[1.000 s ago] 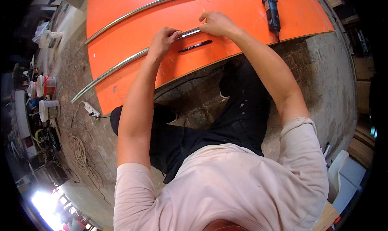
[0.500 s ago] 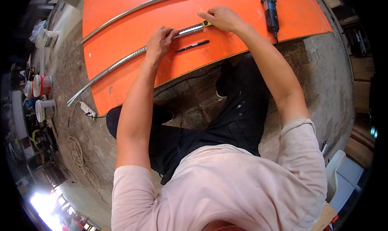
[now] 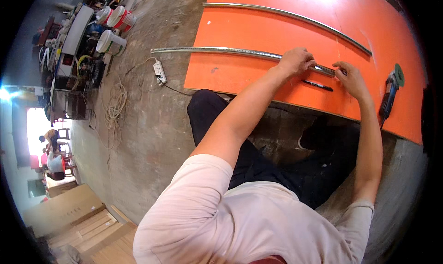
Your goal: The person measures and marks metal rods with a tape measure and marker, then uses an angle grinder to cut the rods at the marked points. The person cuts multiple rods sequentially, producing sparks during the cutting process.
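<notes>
A silver metal strip (image 3: 221, 49) runs across the orange board (image 3: 277, 30), with dark markings along part of its length. My left hand (image 3: 294, 63) is closed on it near its right part, fingers bent over the top. Just to the right, my right hand (image 3: 350, 80) has curled fingers at the strip's end; what is between them is hidden. Below the strip, between my hands, lies a black pen (image 3: 317, 84). A second silver strip (image 3: 286, 15) lies farther up the board. An angle grinder (image 3: 388, 95) with a green disc is right of my right hand.
A power strip (image 3: 158, 72) and coiled cord (image 3: 115, 104) lie on the concrete floor at left, beside buckets (image 3: 110, 42) and piled equipment. People (image 3: 54, 162) are near a bright doorway at far left. Cardboard (image 3: 60, 206) and boards lie at lower left.
The view has swung markedly, so the board sits farther right and more of the left side shows. My hands remain on the strip; a yellow piece seen at my right fingers earlier is now hidden.
</notes>
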Available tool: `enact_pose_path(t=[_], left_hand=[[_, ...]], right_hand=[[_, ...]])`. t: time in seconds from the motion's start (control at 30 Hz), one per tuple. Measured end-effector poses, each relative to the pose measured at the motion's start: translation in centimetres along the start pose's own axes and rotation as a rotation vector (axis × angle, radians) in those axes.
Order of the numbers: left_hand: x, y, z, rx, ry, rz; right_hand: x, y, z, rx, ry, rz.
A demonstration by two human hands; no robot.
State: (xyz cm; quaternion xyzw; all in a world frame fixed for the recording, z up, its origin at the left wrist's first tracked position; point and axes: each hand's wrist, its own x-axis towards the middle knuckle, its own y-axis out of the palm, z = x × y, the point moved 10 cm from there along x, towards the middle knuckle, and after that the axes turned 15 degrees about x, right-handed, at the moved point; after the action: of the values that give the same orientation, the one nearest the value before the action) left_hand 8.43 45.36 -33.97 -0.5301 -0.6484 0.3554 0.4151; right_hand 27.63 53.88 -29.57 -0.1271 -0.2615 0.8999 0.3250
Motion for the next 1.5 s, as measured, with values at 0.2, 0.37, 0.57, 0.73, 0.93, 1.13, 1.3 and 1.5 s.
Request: enact_pose_path(t=[0.2,0.37,0.57,0.73,0.93,1.13,1.3,1.5], left_hand=[[0.2,0.5,0.7,0.022,-0.007,0.024],[0.6,1.1,1.5,-0.011,-0.043,0.076],[0.2,0.2,1.3,-0.052,-0.058,0.097],[0.0,-0.6,1.2,-0.029,-0.023,0.062],[0.1,-0.3,2.0,-0.065,-0.021,0.043],[-0.2,-0.4,2.3,-0.097,-0.038,0.063],[-0.2,-0.2,2.4,-0.095,-0.042,0.078],[-0.2,-0.5,1.7,-0.067,-0.028,0.072]], right_hand=[[0.3,0.7,1.9,-0.166,-0.081,-0.032],[0.5,0.9,3.3,-0.223,-0.122,-0.072],[0.7,0.9,3.7,-0.23,-0.153,-0.106],[0.6,1.0,4.3,-0.205,-0.107,-0.118],[1.0,1.4,3.2,-0.191,-0.181,-0.101],[0.9,1.7,3.2,-0.126,-0.042,-0.098],[0.9,1.8,3.0,-0.103,-0.036,-0.08],[0.9,1.6,2.1,-0.086,-0.034,-0.091]])
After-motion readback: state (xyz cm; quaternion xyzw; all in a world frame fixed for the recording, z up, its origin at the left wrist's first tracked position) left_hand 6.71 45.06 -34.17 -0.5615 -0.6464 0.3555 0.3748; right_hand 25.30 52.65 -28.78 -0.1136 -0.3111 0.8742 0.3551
